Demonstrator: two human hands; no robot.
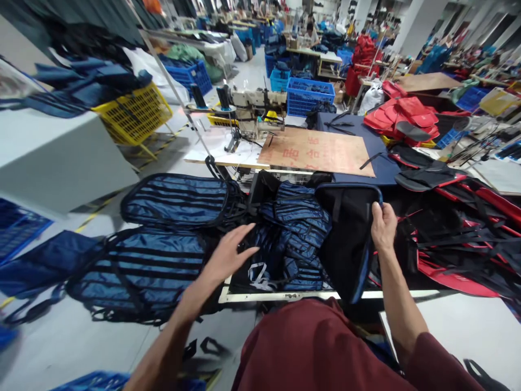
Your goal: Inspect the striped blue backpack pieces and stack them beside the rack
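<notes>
My right hand (383, 225) grips the upper edge of a black backpack panel (345, 233) with blue trim, thumb on the near face. The panel stands tilted over the right part of a pile of blue-and-black striped bag pieces (301, 222). My left hand (232, 251) hangs in the air left of that pile, thumb and fingers apart, nothing in it. Beside it on the left lie two striped blue backpack pieces, a far one (179, 198) and a near one (150, 266). A tangle of white strips (260, 277) lies at the pile's near edge.
Red-and-black bag pieces (459, 260) are heaped on the right. Beyond the pile stand a sewing machine (256, 100) and a wooden board (317, 149). A yellow crate (136, 114) and a white table (61, 157) are at left. The bench's pale rim (285, 296) runs in front of me.
</notes>
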